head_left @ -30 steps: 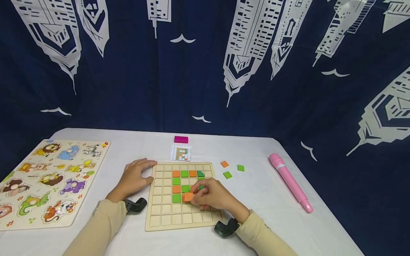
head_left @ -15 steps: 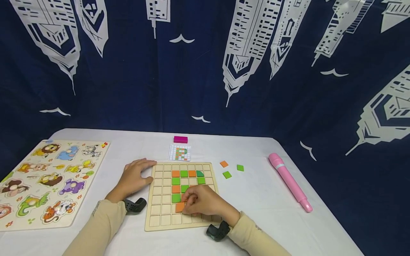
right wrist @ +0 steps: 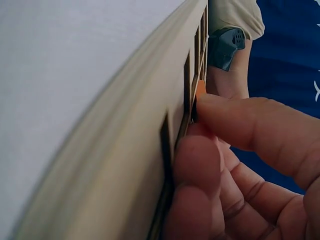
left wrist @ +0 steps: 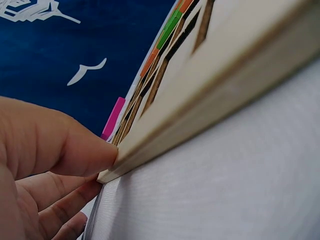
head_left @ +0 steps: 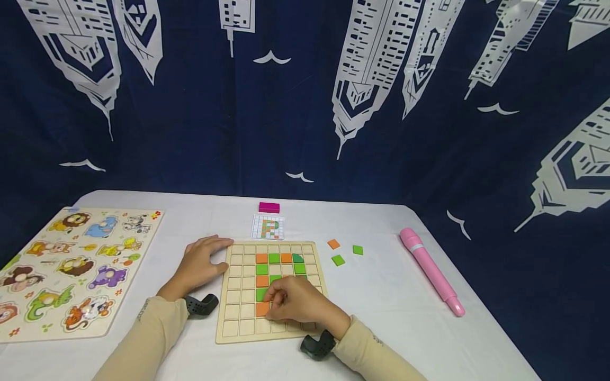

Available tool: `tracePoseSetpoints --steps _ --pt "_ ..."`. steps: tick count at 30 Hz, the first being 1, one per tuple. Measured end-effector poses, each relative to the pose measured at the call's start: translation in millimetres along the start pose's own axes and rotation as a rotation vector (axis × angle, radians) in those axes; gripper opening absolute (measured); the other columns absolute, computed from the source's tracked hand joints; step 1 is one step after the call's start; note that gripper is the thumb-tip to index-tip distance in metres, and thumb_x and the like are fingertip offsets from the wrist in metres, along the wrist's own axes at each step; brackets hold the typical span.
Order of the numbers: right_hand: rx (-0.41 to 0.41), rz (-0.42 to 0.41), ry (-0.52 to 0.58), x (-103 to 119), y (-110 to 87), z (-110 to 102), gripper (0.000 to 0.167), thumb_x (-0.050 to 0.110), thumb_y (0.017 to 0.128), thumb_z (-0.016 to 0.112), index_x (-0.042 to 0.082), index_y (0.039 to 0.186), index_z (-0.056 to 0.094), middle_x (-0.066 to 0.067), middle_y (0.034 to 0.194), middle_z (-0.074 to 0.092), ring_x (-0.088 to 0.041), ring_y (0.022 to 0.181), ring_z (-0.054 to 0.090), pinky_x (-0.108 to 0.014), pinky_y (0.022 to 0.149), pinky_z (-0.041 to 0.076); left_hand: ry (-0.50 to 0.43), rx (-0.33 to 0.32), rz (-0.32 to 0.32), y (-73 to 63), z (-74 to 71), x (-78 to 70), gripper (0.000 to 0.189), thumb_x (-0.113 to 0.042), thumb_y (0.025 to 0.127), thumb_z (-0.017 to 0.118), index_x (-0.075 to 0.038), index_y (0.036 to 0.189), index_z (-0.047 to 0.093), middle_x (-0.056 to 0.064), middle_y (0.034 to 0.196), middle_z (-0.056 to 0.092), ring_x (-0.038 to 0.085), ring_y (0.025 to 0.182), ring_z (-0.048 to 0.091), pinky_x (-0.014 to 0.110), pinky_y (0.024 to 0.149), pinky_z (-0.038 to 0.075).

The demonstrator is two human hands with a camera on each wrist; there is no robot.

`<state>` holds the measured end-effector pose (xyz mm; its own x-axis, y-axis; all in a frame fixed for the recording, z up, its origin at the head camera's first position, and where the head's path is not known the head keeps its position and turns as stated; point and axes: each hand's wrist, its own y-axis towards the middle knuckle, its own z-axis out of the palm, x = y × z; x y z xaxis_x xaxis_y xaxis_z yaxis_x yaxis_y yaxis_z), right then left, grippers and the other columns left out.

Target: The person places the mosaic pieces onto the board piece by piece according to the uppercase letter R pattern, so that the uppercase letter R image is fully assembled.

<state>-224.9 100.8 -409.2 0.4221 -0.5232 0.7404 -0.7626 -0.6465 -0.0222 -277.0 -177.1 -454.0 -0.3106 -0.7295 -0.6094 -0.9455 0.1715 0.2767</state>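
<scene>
A pale wooden grid board (head_left: 238,328) lies on the table, holding orange and green square tiles and a darker green rounded piece (head_left: 297,258). My right hand (head_left: 300,301) is over the board's lower middle. Its thumb and fingertips pinch the right side of an orange tile (head_left: 262,309), which lies in a cell just below a green tile (head_left: 261,295). In the right wrist view the thumb touches the orange tile (right wrist: 201,89) and the other fingers are bent against the board. My left hand (head_left: 201,264) rests, fingers spread, against the board's far left corner. The right hand hides several cells.
Behind the board lie a pattern card (head_left: 268,227) and a magenta block (head_left: 269,208). Loose tiles (head_left: 338,260), green and orange, sit to its right, and beyond them a pink pen-shaped object (head_left: 431,271). An animal puzzle board (head_left: 81,264) lies on the left.
My right hand has brought the orange tile toward me and to the left, from over the row above into a cell below the green tile. The left hand has stayed at the corner.
</scene>
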Motion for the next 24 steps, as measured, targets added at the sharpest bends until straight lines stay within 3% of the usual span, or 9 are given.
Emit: tracePoseSetpoints --steps 16,24 --pt "0.016 0.011 0.019 -1 0.3 0 0.016 -0.002 0.086 0.086 0.005 0.098 0.078 0.013 0.071 0.064 0.002 0.055 0.051 -0.015 0.056 0.041 -0.005 0.004 -0.001 -0.2 0.1 0.3 0.057 -0.012 0.085 0.074 0.0 0.14 0.069 0.021 0.146 0.066 0.049 0.149 0.046 0.068 0.121 0.025" --pt "0.094 0.015 0.215 -10 -0.6 -18 0.015 -0.002 0.096 0.075 -0.005 0.111 0.075 0.005 0.076 0.067 -0.008 0.057 0.061 -0.018 0.058 0.054 0.0 0.009 -0.006 -0.5 -1.0 -2.8 0.058 -0.014 0.085 0.075 0.0 0.141 0.069 0.022 0.147 0.066 0.049 0.148 0.046 0.068 0.121 0.027"
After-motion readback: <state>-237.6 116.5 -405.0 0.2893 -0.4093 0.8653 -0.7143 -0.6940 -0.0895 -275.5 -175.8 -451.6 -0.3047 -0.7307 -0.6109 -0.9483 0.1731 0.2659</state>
